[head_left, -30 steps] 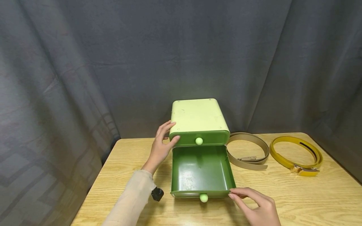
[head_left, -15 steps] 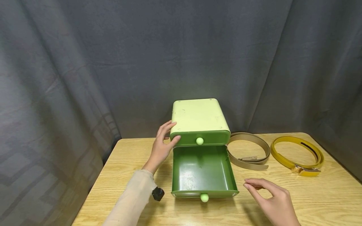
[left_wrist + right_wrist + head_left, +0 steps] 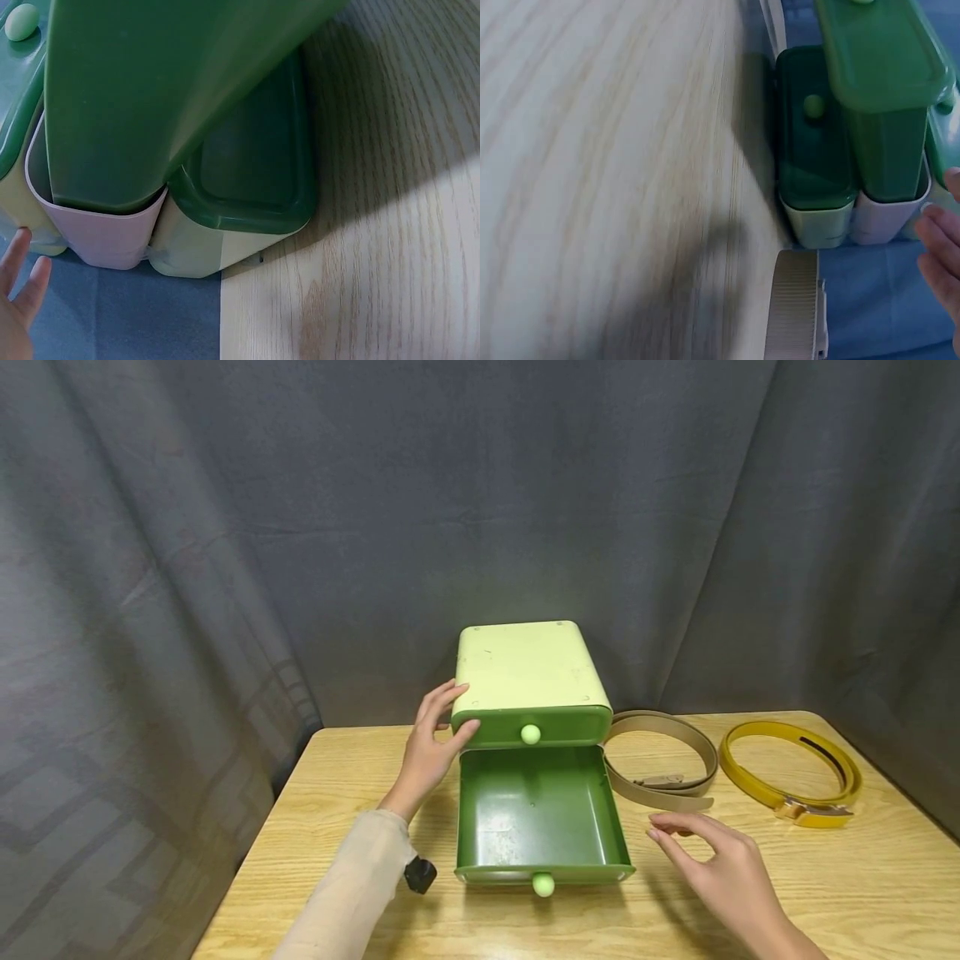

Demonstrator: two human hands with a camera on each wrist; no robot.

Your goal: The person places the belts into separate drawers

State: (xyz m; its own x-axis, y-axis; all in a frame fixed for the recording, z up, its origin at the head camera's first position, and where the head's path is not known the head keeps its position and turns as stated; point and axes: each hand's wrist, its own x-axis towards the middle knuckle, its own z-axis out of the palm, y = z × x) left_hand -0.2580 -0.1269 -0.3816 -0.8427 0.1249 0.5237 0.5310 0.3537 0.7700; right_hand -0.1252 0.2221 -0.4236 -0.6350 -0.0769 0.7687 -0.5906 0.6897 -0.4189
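A small drawer unit [image 3: 528,668] with a pale green top and dark green drawer fronts stands on the table. Its middle drawer [image 3: 536,810] is pulled out with nothing inside; a round light green knob [image 3: 543,884] sits on the front. Against the unit's left front corner rests my left hand [image 3: 423,764], thumb on the upper drawer's front, fingers along the side. My right hand [image 3: 723,872] hovers right of the pulled-out drawer, apart from it, thumb and forefinger tips close together with nothing between them. The closed bottom drawer [image 3: 255,150] shows in the left wrist view.
A coiled tan belt [image 3: 663,797] lies just right of the unit, its buckle inside the loop. Farther right is a coiled yellow belt [image 3: 752,786] with a gold-coloured buckle [image 3: 789,809]. Behind the wooden table [image 3: 862,893] hangs a dark grey curtain [image 3: 480,510].
My right hand has let go of the pulled-out drawer's right front corner and moved right, then slightly away from me toward the tan belt. The left hand and the drawer have stayed put.
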